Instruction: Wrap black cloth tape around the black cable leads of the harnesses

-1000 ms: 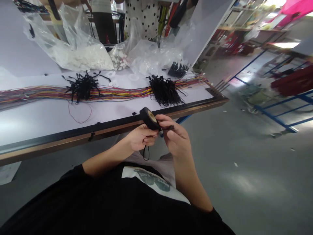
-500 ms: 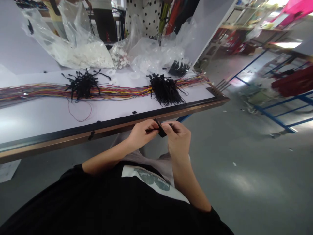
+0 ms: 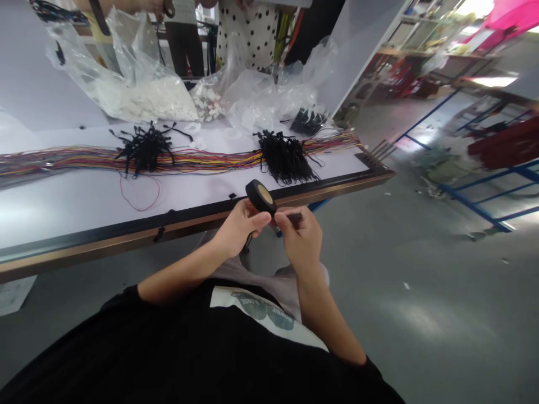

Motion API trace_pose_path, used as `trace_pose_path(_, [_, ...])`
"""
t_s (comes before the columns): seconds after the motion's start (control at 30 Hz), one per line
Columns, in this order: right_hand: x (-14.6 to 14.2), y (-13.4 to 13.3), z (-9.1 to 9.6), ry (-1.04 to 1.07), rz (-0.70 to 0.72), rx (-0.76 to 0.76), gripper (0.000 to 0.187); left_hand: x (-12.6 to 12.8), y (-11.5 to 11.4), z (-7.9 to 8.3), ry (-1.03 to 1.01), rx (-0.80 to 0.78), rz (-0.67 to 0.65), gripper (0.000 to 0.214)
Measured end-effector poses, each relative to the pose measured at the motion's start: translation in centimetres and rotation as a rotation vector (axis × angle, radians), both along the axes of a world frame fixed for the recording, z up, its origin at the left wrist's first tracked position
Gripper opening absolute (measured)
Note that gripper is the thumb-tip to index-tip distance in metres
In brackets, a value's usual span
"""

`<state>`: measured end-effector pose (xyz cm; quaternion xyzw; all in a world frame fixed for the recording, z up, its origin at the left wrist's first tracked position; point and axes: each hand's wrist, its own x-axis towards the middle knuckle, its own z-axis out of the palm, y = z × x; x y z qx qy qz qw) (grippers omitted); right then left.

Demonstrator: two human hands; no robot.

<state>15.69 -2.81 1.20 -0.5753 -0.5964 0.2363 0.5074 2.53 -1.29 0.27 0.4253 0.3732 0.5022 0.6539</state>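
A roll of black tape (image 3: pixel 255 193) with a yellowish core is held up just past the table edge by my left hand (image 3: pixel 236 230), its thumb and fingers closed on the near side. A thin dark cord hangs below that hand. My right hand (image 3: pixel 304 238) is closed beside the roll, pinching a short dark piece (image 3: pixel 295 217); whether this is a cable end or part of the tape I cannot tell. Its fingertips are close to the roll's lower right edge, and the contact there is partly hidden.
Long coloured wires (image 3: pixel 210 160) run along the table (image 3: pixel 84 207). Two heaps of black cables (image 3: pixel 145 148) (image 3: pixel 284 157) lie across them. Behind are clear plastic bags (image 3: pixel 143 98) of white parts. People stand beyond the table. To the right is a blue-framed rack (image 3: pixel 475 205).
The tape roll has risen from between my hands and turned so that its flat side shows. My left hand has shifted its hold under it, while my right hand stays close by.
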Motion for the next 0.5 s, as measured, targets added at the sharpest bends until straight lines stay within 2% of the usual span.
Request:
trace_pose_path(0.07, [-0.1,0.1,-0.3,0.086,0.056,-0.043,0.023,-0.3,0.5,0.1,-0.081,-0.075,-0.187,0.034])
trace_pose_path(0.1, [-0.2,0.2,-0.5,0.157,0.072,-0.074,0.023,-0.4,0.7,0.0,-0.104,-0.097,-0.233,0.039])
trace_pose_path(0.2, [-0.6,0.9,-1.0,0.417,0.084,-0.146,0.024,-0.6,0.5,-0.5,-0.078,-0.053,-0.207,0.047])
trace_pose_path(0.3, [-0.7,1.3,-1.1,0.572,0.11,-0.181,0.024,-1.5,-0.2,-0.4,0.065,0.154,-0.149,0.052])
trace_pose_path(0.4, [-0.5,1.0,-0.6,0.464,0.082,-0.174,0.023,-3.0,-0.6,0.2,0.335,0.482,-0.2,0.077])
trace_pose_path(0.43, [-0.3,0.8,-0.3,0.379,0.068,-0.152,0.022,-3.3,-0.6,0.4,0.412,0.578,-0.25,0.078])
trace_pose_path(0.5, [0.1,0.4,0.3,0.198,0.075,-0.08,0.018,-3.6,-0.4,0.6,0.491,0.647,-0.299,0.06])
